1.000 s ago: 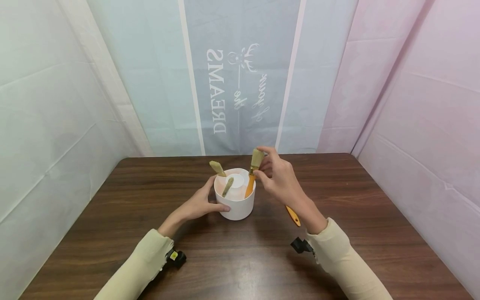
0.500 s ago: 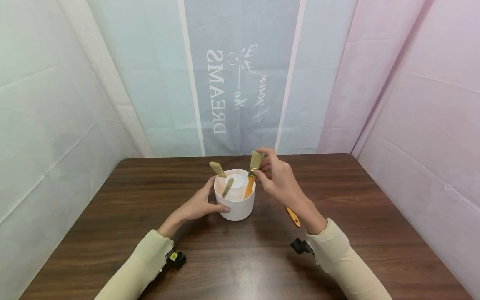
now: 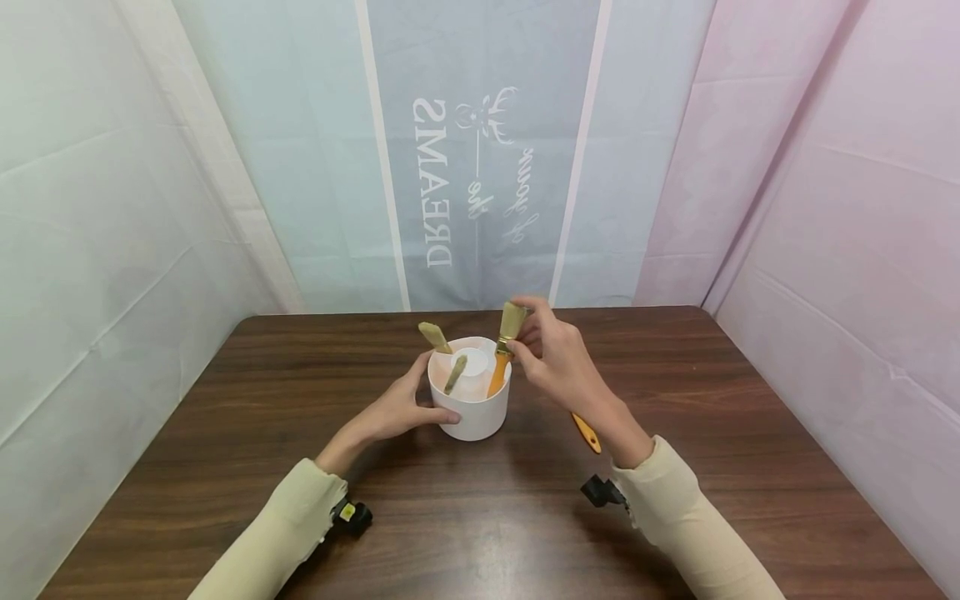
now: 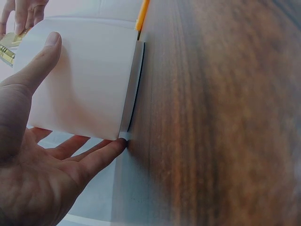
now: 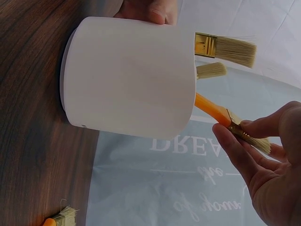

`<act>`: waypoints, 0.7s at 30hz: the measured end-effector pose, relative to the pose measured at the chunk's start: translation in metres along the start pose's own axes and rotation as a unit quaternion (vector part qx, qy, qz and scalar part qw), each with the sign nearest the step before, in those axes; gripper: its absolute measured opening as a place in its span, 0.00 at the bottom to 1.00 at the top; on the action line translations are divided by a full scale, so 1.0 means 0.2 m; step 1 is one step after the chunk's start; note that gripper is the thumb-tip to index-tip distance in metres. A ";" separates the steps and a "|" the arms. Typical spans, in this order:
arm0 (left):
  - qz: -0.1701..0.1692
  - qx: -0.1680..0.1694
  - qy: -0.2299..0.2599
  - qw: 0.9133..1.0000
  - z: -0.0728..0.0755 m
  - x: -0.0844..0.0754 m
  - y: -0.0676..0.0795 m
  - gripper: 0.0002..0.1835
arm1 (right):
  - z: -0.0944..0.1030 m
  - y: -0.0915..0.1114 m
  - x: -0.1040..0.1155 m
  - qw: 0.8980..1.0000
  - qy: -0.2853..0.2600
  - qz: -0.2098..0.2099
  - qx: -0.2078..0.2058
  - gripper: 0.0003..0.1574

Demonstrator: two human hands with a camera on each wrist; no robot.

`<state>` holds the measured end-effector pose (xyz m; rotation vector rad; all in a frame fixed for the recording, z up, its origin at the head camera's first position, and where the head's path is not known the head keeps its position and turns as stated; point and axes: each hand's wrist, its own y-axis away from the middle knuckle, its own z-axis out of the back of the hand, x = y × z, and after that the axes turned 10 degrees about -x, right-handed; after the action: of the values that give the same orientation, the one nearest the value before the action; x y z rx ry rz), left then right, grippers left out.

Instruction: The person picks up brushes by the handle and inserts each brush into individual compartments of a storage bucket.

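A round white holder [image 3: 474, 421] with a raised centre stands on the table. My left hand [image 3: 397, 406] grips its left side, thumb across the front wall and fingers behind. With my right hand [image 3: 558, 354] I pinch a paintbrush [image 3: 498, 375] at its metal band, bristles up; its orange handle goes down inside the holder's right side. Two more paintbrushes stand in the holder: one leans out at the back left [image 3: 435, 337], the other [image 3: 455, 375] near the front left. In the right wrist view their bristles poke past the rim.
Another paintbrush [image 3: 587, 432] with an orange handle lies on the table, partly under my right forearm; its bristles [image 5: 68, 217] show in the right wrist view. The brown wooden table [image 3: 465, 517] ends at a printed cloth backdrop [image 3: 480, 167], with pale cloth on both sides.
Hardly anything moves. The paintbrush in my right hand shifts very slightly down and left in the holder; my left hand and the holder stay in place.
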<state>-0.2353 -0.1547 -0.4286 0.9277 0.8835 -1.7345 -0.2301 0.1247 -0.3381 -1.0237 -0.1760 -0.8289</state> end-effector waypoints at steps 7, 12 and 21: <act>-0.001 -0.003 -0.004 1.000 0.00 0.00 0.00 0.59 | 0.00 0.00 0.00 1.000 0.011 -0.005 0.003 0.37; -0.003 -0.002 -0.001 1.000 0.00 0.00 0.00 0.59 | 0.00 0.00 0.01 1.000 0.010 -0.006 0.005 0.37; 0.000 -0.002 -0.004 1.000 0.00 0.00 0.00 0.59 | 0.00 0.00 0.01 1.000 0.010 -0.010 0.016 0.38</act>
<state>-0.2355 -0.1550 -0.4287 0.9189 0.8811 -1.7350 -0.2282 0.1239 -0.3369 -0.9846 -0.1832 -0.8510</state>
